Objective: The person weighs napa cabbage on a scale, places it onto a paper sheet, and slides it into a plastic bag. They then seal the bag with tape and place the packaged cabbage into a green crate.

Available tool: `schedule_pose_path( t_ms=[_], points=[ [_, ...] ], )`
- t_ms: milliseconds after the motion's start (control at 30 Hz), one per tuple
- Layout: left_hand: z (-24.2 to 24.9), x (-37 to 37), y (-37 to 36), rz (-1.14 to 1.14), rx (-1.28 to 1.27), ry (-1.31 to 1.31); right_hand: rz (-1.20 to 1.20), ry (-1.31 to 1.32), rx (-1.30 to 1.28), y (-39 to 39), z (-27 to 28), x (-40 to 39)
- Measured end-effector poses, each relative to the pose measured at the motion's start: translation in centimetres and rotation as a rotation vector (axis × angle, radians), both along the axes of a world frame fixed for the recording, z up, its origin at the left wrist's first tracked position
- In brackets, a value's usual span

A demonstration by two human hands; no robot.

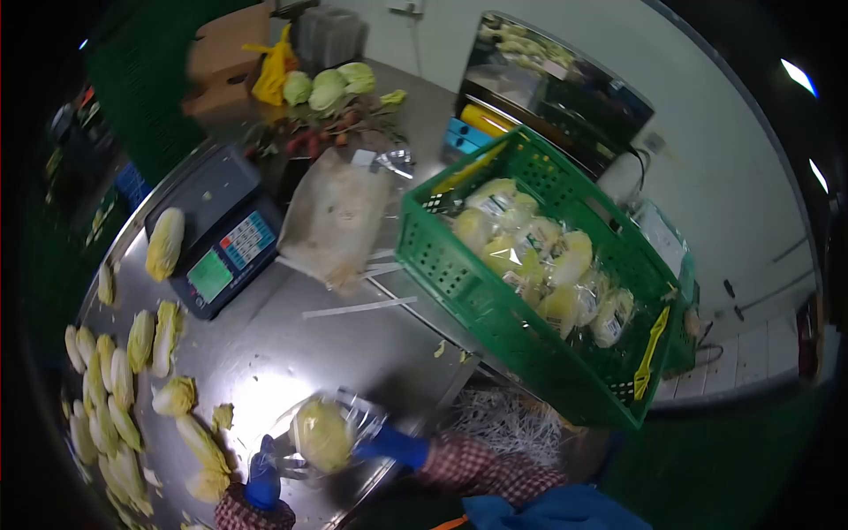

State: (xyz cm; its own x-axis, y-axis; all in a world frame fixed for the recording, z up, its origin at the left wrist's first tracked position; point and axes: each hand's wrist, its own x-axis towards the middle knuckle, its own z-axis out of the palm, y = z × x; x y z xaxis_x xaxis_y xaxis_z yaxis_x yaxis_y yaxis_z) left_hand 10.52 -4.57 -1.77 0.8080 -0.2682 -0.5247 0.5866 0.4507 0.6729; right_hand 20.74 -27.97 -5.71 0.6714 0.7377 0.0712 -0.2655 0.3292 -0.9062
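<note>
A pale yellow napa cabbage (323,434) lies in a clear plastic bag (360,410) near the front of the steel table. From the left, my left hand (262,474), in a blue glove, holds the edge of the bag beside the cabbage. At the other side, my right hand (393,446), also blue-gloved, is closed on the bag; its fingertips are partly hidden and blurred. Loose napa cabbages (110,375) lie in a group to the left, with a few closer to my left hand. One cabbage (165,245) rests on the scale (212,231).
A green crate (495,322) with several bagged cabbages stands at the right. Behind the steel table (256,344) top are a stained brown sheet (340,216), round green cabbages (329,88) and a yellow bag (276,71). Shredded white strips (508,424) lie below the crate.
</note>
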Motion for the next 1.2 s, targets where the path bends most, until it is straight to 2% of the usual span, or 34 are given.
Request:
schedule_pose_path(
  t_ms=[33,67,100,167,200,233,300,367,433,467,500,567,600,633,667,700,767,800,833,900,933,967,1000,1033,1067,1100,1133,1167,1200],
  points=[
    [2.1,1.0,0.2,-0.055,-0.050,0.053,0.088,0.480,0.079,-2.8,5.2,2.4],
    [6.2,3.6,-1.9,-0.106,-0.037,-0.018,-0.001,0.437,0.049,-4.8,6.1,4.7],
    [11.0,6.7,-5.6,-0.151,-0.027,-0.094,-0.162,0.358,0.169,-6.7,7.6,6.3],
    [16.7,9.8,-10.9,-0.140,0.097,-0.350,-0.365,0.323,0.227,-13.3,12.5,10.1],
    [17.8,11.5,-12.3,-0.255,0.531,-0.709,-0.460,0.293,0.241,-16.8,14.6,11.4],
    [18.5,13.8,-12.4,-0.280,0.577,-0.805,-0.569,0.237,0.260,-21.1,16.8,12.5],
    [15.3,18.2,-11.5,-0.275,1.194,-1.123,-0.730,0.176,0.257,-28.3,19.3,13.2],
    [8.5,23.1,-8.7,-0.059,1.658,-1.104,-0.842,0.184,0.205,-34.0,19.6,13.0],
    [0.3,27.4,-2.8,0.118,1.708,-0.942,-0.921,0.279,0.106,-37.5,17.1,11.9],
    [-1.5,29.1,-1.2,0.182,1.809,-0.799,-0.984,0.357,0.015,-38.6,15.6,11.5],
    [-2.5,30.5,-0.2,0.241,1.901,-0.649,-1.047,0.438,-0.078,-39.7,12.9,10.4],
    [-2.1,33.3,0.6,0.227,1.948,-0.632,-0.998,0.624,-0.182,-42.0,7.3,8.8],
    [-2.6,34.7,1.5,0.161,1.942,-0.538,-1.001,0.736,-0.272,-41.8,5.9,8.9],
    [-3.6,35.8,2.8,0.104,1.830,-0.506,-1.002,0.848,-0.360,-40.7,5.1,8.9],
    [-7.4,36.8,5.6,0.068,1.725,-0.423,-0.872,1.136,-0.100,-38.1,7.3,9.5],
    [-10.5,37.7,7.4,0.035,1.618,-0.342,-0.885,1.132,-0.095,-38.1,7.0,9.3],
    [-4.7,35.6,3.6,0.045,1.258,-0.092,-0.917,1.079,-0.015,-38.7,5.3,9.0],
    [-6.6,34.0,3.8,0.194,1.157,-0.223,-0.859,0.914,0.041,-39.0,3.6,8.6],
    [-8.7,31.4,4.3,0.343,1.054,-0.345,-0.857,0.919,0.036,-38.4,4.5,8.6],
    [-6.8,26.6,2.9,0.260,0.997,-0.307,-0.835,1.034,-0.078,-36.4,7.3,9.3],
    [-5.0,25.3,1.9,0.269,1.008,-0.488,-0.820,1.029,-0.081,-37.6,6.3,9.2],
    [-0.8,24.5,-0.5,0.285,1.018,-0.668,-0.824,1.005,-0.633,-39.8,5.1,9.8],
    [3.6,23.6,-2.6,0.267,0.912,-0.700,-0.795,0.917,-1.183,-41.6,3.9,10.2],
    [11.0,22.7,-6.3,0.252,0.807,-0.732,-0.467,0.413,-1.722,-41.4,6.4,11.1],
    [17.3,20.6,-9.9,0.305,0.652,-0.676,-0.084,-0.178,-2.135,-40.3,10.2,12.2],
    [22.3,18.2,-12.6,0.332,0.483,-0.613,-0.426,-0.348,-2.258,-37.7,11.8,12.9],
    [24.9,16.7,-13.4,0.187,0.271,-0.773,-0.689,-0.497,-1.990,-36.9,13.3,13.6],
    [27.8,16.2,-13.8,-0.286,-0.231,-0.095,-0.870,-0.241,-1.464,-35.5,14.6,14.7],
    [29.4,15.3,-14.1,-0.491,-0.332,-0.006,-0.929,-0.092,-1.120,-33.1,16.2,15.5]
  ],
)
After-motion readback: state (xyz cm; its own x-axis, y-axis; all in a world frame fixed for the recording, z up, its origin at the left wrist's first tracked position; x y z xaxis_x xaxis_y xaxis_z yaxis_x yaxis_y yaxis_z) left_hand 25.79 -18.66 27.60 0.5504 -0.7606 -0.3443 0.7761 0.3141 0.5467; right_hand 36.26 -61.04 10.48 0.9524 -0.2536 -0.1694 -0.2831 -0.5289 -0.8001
